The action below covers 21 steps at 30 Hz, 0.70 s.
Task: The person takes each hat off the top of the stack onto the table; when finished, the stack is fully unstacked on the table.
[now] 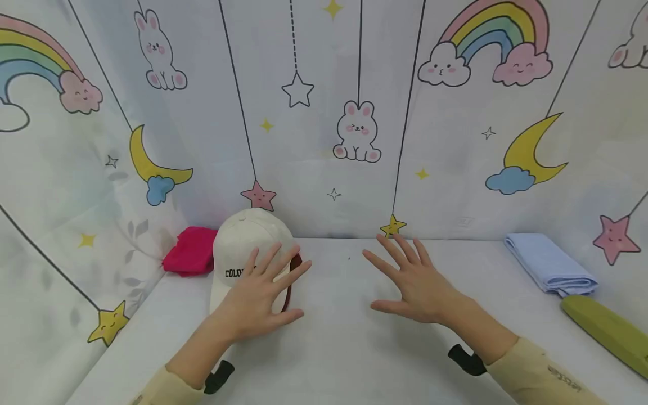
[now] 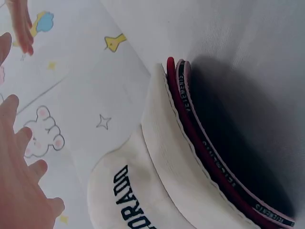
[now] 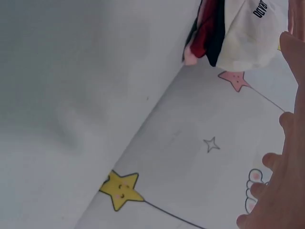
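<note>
1. Left hand [image 1: 258,301]: palm down above the table, fingers and thumb spread wide. From the head camera I see it cross in front of the cap; the left wrist view shows its fingertips apart from the cap.
2. Right hand [image 1: 417,284]: over the middle of the table, fingers fanned, thumb out to the side, well apart from the cap.
3. Cream cap [image 1: 251,232]: upright at the back left of the table, dark lettering on the front, partly hidden from me by the left hand.
4. Dark red brim [image 2: 194,136] and lettered brim [image 2: 183,83]: layered against the cream cap's brim, seen best on my left wrist view.
5. Red cloth [image 1: 189,252]: crumpled, just left of the cap.
6. Light-blue cloth [image 1: 552,264]: folded, back right.
7. Olive-green object [image 1: 604,332]: long, rounded at one end, running out of my view at right, near the blue cloth; I cannot tell what it is.
8. Table [image 1: 334,349]: white surface.
9. Backdrop [image 1: 324,140]: pale fabric printed with rabbits, stars, moons and rainbows.
10. Sleeves [image 1: 536,371]: pale yellow, both forearms.
</note>
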Each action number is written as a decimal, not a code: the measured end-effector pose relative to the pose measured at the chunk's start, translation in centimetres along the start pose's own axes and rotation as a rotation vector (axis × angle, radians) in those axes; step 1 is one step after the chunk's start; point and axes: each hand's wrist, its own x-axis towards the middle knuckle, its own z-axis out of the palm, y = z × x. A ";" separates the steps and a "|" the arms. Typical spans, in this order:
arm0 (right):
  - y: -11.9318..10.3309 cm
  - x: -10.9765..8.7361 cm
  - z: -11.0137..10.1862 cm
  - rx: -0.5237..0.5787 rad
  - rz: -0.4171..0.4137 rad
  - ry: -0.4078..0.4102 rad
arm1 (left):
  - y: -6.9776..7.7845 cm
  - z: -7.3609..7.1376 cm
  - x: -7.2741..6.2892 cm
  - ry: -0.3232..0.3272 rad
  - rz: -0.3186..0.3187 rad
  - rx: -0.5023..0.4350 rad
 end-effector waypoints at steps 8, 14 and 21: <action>-1.2 2.3 0.5 0.061 0.033 0.015 | -1.3 -0.5 -1.1 0.062 -0.094 -0.054; -2.0 4.2 0.8 0.116 0.064 0.035 | -2.8 -0.6 -1.9 0.154 -0.156 -0.108; -3.5 6.8 1.8 0.233 0.082 0.044 | -4.2 -0.7 -3.0 0.208 -0.281 -0.195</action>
